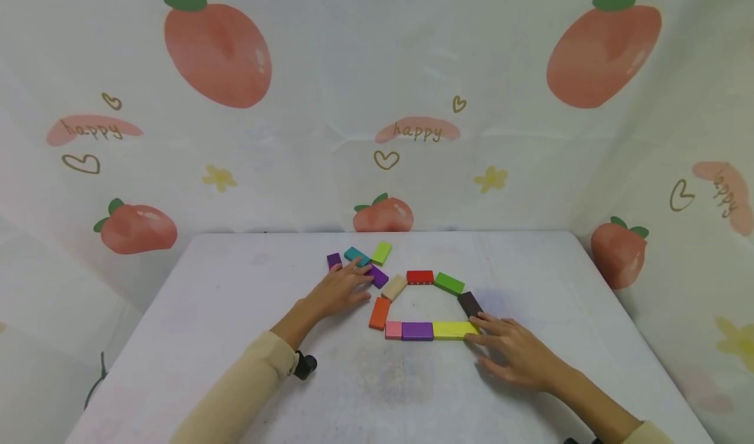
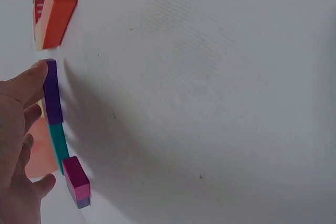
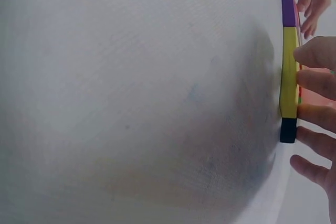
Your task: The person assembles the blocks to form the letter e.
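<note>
My left hand (image 1: pixel 338 289) reaches over a loose group of blocks at the back, fingers spread. Its fingertips are right at a purple block (image 1: pixel 378 276) and a teal block (image 1: pixel 357 255); in the left wrist view the thumb touches the purple block (image 2: pixel 52 95). A second purple block (image 1: pixel 334 260) lies by the fingers, and a lime block (image 1: pixel 381 253) just beyond. My right hand (image 1: pixel 518 355), fingers extended, rests its fingertips at the right end of a long yellow block (image 1: pixel 452 330) and near a dark block (image 1: pixel 469 304).
Blocks form a closed-looking outline: pink (image 1: pixel 393 331), purple (image 1: pixel 417 331) and the yellow along the front, then orange (image 1: pixel 379 313), beige (image 1: pixel 394 288), red (image 1: pixel 420 277) and green (image 1: pixel 449 283) round to the dark one. The white table (image 1: pixel 235 313) ends at a fruit-printed cloth (image 1: pixel 318 188).
</note>
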{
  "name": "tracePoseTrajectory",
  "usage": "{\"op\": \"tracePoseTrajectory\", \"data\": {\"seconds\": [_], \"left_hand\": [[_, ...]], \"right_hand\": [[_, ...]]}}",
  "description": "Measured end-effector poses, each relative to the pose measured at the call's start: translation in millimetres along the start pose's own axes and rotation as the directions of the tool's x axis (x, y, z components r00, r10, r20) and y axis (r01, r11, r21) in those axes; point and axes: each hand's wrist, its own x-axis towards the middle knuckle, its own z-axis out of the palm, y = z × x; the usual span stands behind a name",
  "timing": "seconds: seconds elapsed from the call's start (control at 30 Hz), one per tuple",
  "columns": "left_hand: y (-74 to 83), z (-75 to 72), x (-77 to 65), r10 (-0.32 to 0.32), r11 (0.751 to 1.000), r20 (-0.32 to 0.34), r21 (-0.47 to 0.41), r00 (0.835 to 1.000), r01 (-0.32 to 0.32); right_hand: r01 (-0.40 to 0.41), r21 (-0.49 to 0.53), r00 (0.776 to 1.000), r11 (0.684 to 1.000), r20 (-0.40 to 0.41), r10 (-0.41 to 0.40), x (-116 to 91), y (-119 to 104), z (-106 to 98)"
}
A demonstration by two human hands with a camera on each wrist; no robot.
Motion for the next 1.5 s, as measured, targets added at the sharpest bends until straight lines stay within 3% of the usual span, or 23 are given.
{"op": "tracePoseTrajectory", "data": {"seconds": [0.83,1.2,1.5], "left_hand": [[-9.1,-0.1,-54.7,0.019,0.992,-0.044,0.129,0.999,-0.013],[-8.8,2.5,-73.2,0.020,0.997,-0.019,0.072,1.000,-0.019],[-7.5,3.9,-85.9,0.101,0.994,-0.079,0.039,0.992,-0.098]], "right_hand": [[0.003,0.010,1.000,1.000,-0.012,-0.003,0,1,0],[-0.001,0.018,1.000,1.000,-0.014,0.001,-1,1,0],[-0.003,0.022,1.000,1.000,-0.013,0.003,0,0,0]]}}
